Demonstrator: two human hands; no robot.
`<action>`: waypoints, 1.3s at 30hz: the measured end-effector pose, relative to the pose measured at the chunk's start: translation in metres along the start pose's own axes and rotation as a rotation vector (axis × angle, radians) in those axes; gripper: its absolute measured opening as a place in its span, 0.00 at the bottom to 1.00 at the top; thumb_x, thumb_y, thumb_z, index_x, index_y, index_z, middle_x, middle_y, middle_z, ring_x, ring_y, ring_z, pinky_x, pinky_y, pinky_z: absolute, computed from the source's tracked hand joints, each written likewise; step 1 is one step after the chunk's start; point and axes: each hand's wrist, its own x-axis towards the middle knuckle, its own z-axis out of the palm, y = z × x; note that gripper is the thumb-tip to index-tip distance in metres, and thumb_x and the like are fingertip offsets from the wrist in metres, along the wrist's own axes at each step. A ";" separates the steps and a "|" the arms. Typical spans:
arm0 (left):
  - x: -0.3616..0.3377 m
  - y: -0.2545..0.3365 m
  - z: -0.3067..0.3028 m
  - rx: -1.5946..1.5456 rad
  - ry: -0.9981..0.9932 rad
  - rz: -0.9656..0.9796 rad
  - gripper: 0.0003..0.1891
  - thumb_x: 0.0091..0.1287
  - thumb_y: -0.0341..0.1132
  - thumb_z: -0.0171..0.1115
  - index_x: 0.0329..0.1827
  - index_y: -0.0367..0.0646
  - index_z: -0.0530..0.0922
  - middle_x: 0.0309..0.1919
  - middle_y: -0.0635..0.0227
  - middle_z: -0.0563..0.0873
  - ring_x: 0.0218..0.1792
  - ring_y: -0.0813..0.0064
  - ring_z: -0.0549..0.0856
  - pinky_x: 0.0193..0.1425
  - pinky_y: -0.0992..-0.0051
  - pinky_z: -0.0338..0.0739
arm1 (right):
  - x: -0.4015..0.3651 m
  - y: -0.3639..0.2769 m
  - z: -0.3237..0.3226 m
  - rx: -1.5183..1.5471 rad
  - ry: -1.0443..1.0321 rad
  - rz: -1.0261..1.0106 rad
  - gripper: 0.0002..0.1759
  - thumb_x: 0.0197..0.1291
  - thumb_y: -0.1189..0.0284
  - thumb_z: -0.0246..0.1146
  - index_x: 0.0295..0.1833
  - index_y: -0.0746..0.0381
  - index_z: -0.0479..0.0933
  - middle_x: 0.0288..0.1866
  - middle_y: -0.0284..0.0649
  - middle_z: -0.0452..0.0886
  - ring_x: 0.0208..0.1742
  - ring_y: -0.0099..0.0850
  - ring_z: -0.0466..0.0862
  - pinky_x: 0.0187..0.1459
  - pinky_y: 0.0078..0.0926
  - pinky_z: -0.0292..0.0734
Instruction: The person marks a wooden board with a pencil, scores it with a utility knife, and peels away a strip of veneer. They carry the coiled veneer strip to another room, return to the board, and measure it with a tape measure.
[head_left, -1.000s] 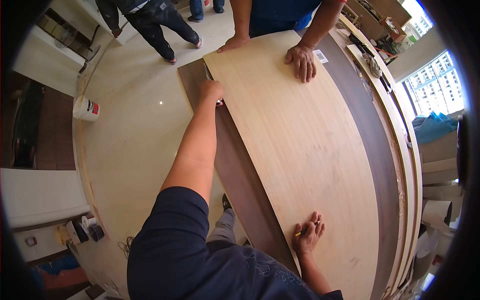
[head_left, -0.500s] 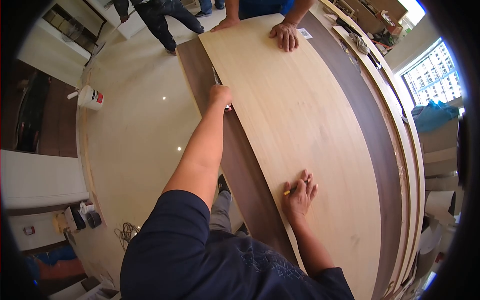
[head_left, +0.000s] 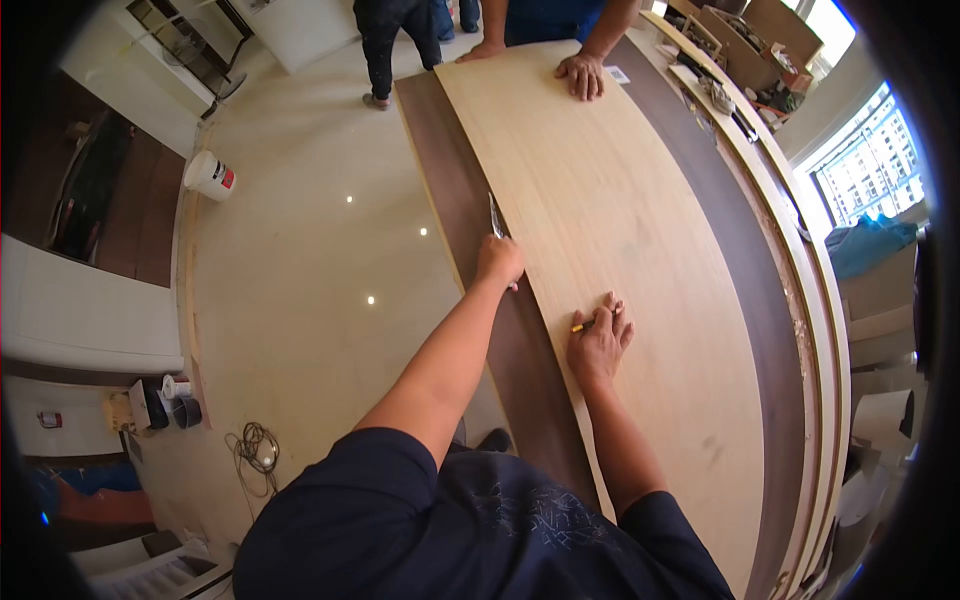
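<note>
The left hand (head_left: 499, 262) clenches a metal tool (head_left: 494, 215); just right of that hand lies the pale board (head_left: 650, 260), beneath the right hand (head_left: 596, 350), which grasps a pencil (head_left: 580, 327).

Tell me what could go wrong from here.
The metal-tipped tool in the left hand could slip at the light panel's edge and scratch the dark board beneath.

The yellow-ended stick between the right hand's fingers might leave a stray mark on that panel.

If that hand and the co-worker's hands press unevenly, the panel might shift.
</note>
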 end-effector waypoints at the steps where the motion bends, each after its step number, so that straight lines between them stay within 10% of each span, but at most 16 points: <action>1: -0.002 0.001 -0.004 -0.013 -0.001 0.042 0.22 0.77 0.41 0.43 0.47 0.21 0.67 0.35 0.38 0.85 0.21 0.58 0.87 0.22 0.68 0.84 | 0.002 -0.001 -0.001 0.000 -0.002 0.007 0.16 0.70 0.59 0.57 0.50 0.61 0.70 0.80 0.45 0.60 0.82 0.45 0.53 0.79 0.53 0.38; 23: 0.351 0.144 -0.189 -0.015 0.201 0.090 0.16 0.71 0.30 0.51 0.30 0.27 0.82 0.22 0.48 0.86 0.20 0.61 0.88 0.22 0.67 0.83 | 0.012 -0.003 0.011 -0.182 -0.047 0.018 0.15 0.66 0.61 0.59 0.43 0.59 0.65 0.79 0.49 0.62 0.81 0.51 0.55 0.78 0.56 0.39; 39: 0.373 0.152 -0.189 0.136 0.099 0.016 0.10 0.69 0.24 0.52 0.38 0.26 0.81 0.23 0.48 0.86 0.18 0.63 0.86 0.17 0.67 0.78 | 0.014 0.000 0.011 -0.207 -0.053 -0.016 0.14 0.64 0.62 0.60 0.42 0.59 0.66 0.79 0.51 0.61 0.81 0.53 0.55 0.78 0.56 0.40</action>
